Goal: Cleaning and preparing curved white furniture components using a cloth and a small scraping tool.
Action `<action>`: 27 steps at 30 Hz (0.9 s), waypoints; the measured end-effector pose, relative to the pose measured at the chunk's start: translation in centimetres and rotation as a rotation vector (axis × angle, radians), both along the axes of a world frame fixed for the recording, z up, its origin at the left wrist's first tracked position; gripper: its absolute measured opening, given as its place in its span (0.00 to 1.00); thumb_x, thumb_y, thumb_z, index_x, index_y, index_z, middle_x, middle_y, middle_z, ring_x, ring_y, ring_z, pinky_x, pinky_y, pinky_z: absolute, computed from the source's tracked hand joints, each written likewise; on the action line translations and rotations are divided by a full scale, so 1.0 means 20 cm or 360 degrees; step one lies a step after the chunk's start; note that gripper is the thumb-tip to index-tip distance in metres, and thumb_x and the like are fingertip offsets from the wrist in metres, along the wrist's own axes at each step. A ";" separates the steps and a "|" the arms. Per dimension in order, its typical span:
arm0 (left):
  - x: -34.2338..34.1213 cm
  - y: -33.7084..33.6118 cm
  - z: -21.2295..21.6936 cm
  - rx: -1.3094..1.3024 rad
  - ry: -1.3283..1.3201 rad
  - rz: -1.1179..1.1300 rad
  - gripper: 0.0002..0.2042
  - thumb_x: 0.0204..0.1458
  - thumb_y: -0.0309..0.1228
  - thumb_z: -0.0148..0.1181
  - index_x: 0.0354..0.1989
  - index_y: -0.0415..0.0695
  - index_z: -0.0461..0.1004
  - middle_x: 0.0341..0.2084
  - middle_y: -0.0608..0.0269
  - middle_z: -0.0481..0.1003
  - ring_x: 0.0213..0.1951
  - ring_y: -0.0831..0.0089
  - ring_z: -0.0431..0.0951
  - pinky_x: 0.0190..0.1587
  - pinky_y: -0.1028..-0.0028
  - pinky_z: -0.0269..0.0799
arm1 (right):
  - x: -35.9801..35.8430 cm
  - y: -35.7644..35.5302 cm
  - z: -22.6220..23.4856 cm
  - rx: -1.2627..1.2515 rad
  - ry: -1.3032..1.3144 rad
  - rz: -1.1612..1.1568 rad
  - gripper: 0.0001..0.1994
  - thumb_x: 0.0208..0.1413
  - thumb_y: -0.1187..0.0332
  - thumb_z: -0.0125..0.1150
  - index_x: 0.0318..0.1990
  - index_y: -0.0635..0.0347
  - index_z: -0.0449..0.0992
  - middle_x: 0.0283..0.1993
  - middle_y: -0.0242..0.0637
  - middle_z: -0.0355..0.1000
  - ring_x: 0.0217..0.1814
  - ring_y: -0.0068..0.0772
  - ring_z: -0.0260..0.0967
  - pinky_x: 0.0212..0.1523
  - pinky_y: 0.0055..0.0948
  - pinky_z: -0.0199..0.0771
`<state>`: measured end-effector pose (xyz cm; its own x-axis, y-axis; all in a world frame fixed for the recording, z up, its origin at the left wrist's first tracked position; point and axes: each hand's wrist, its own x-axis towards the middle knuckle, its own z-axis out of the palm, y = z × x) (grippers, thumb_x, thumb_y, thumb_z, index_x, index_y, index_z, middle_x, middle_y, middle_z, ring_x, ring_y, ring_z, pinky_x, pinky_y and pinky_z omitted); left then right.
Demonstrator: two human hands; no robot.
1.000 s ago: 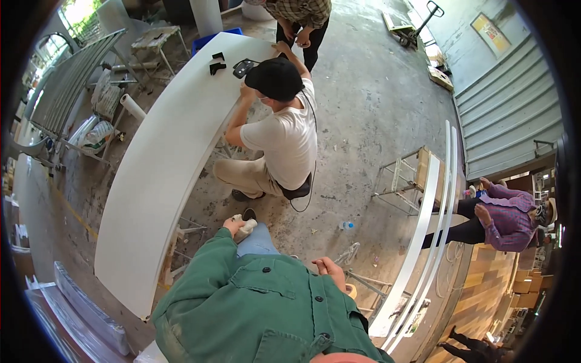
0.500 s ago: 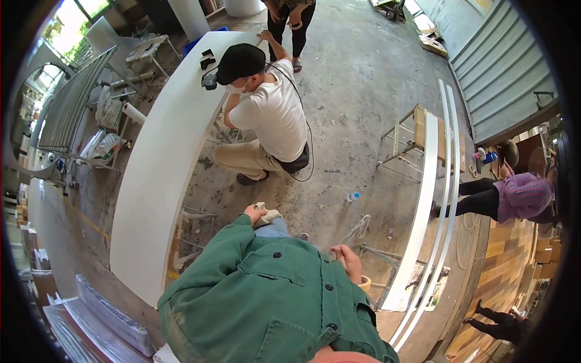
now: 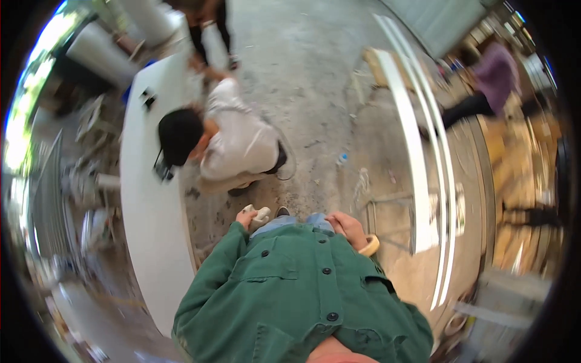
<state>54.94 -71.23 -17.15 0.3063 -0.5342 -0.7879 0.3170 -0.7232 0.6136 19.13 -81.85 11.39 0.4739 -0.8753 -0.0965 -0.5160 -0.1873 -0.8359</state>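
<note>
Below the middle of the frame, I see my left hand point(image 3: 247, 216) closed around a small pale object point(image 3: 260, 214), whitish and lumpy, though I cannot tell what it is from this blurred view. It sits just left of my knees, above the green jacket point(image 3: 296, 296) that fills the lower centre. My right hand point(image 3: 346, 225) rests lower right of centre with its fingers curled loosely, and a tan ring-shaped thing point(image 3: 370, 245), perhaps a roll of tape, lies at its outer edge, touching the hand; whether the fingers truly grip it I cannot tell. Between the two hands I see blue trousers point(image 3: 296, 221) and the dark tip of a shoe point(image 3: 282, 211). Left of me, a long white panel point(image 3: 148, 242) curves from the upper left down toward the lower left, just beside my left sleeve. Above my hands, a crouching person in a white shirt point(image 3: 242, 142) and dark cap leans over that panel's edge, near but apart from me. At the top, another person's legs point(image 3: 212, 36) stand by the panel's far end. Right of centre, long white strips point(image 3: 417, 151) run down the frame over a metal stand, and a person in purple point(image 3: 496, 75) is at the upper right. Grey concrete floor point(image 3: 315, 91) spreads between us.
</note>
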 end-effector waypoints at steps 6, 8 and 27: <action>0.01 -0.23 0.08 -0.0037 0.0539 -0.0447 0.19 0.44 0.23 0.64 0.47 0.38 0.70 0.40 0.56 0.75 0.41 0.63 0.77 0.43 0.64 0.75 | 0.05 0.07 0.01 0.0011 -0.0042 -0.0239 0.10 0.59 0.61 0.52 0.37 0.57 0.72 0.33 0.44 0.71 0.37 0.49 0.70 0.34 0.39 0.69; -0.08 -0.39 0.12 -0.0033 0.0513 -0.0753 0.22 0.42 0.19 0.65 0.48 0.38 0.69 0.41 0.55 0.75 0.40 0.62 0.77 0.41 0.63 0.77 | 0.02 0.08 0.04 0.0050 -0.0006 -0.0295 0.10 0.59 0.60 0.52 0.37 0.57 0.72 0.32 0.43 0.71 0.36 0.48 0.70 0.34 0.39 0.69; -1.22 -1.25 0.29 -0.0418 0.0354 -0.0641 0.20 0.51 0.21 0.58 0.54 0.40 0.68 0.47 0.60 0.73 0.47 0.64 0.74 0.49 0.68 0.71 | -0.97 0.08 -0.03 -0.0144 -0.0063 -0.0867 0.11 0.58 0.59 0.52 0.35 0.56 0.71 0.32 0.42 0.71 0.35 0.49 0.70 0.33 0.43 0.68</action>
